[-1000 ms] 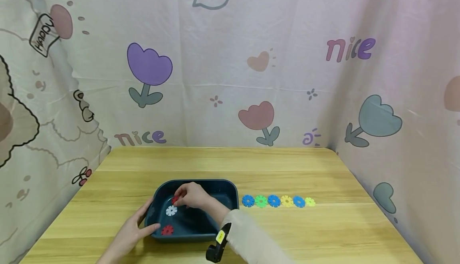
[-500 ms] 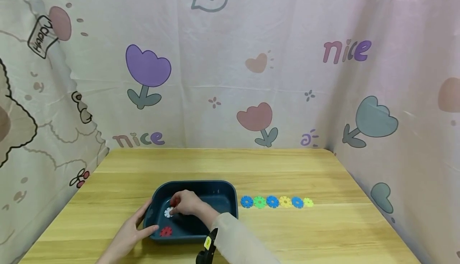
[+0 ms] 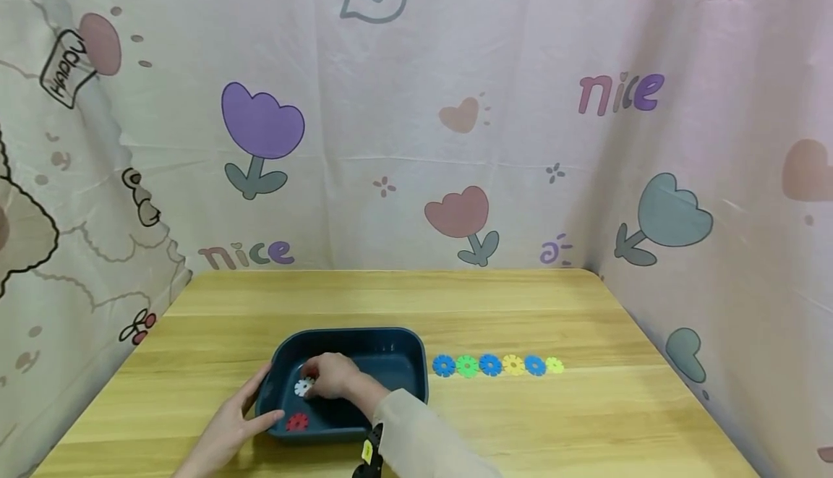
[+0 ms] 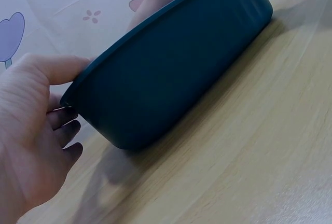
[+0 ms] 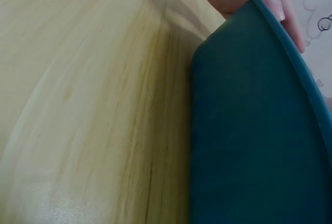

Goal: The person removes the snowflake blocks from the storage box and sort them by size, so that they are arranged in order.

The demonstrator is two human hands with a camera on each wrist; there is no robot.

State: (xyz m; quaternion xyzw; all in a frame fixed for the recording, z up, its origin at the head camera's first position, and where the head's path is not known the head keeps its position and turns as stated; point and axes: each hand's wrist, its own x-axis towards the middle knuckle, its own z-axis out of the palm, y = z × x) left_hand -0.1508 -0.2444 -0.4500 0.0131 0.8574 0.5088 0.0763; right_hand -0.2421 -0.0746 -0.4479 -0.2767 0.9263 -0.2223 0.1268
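Observation:
My left hand [image 3: 224,420] grips the left end of a dark blue plastic bin [image 3: 416,369], thumb over the rim and fingers outside. In the left wrist view the left hand [image 4: 36,115] pinches that same rim. Inside the bin, my right hand [image 3: 333,375] has curled fingers with a red snowflake disc, largely hidden by them. Its thumb comes to the edge of a white snowflake disc [image 3: 302,387] on the bin floor. Another red snowflake disc [image 3: 297,421] lies near the front left corner. The right wrist view shows the bin wall [image 5: 254,120] but not the right hand's fingertips.
On the wooden table [image 3: 520,420], right of the bin, several discs lie in a row: a blue disc [image 3: 444,366], a green disc [image 3: 467,366], further blue and yellow discs, and a small yellow-green disc [image 3: 554,365]. A patterned curtain [image 3: 390,131] hangs behind the table.
My right hand has moved slightly left and toward me within the bin, from the upper red disc to the white one. The upper red disc is now covered. My left hand keeps its grip.

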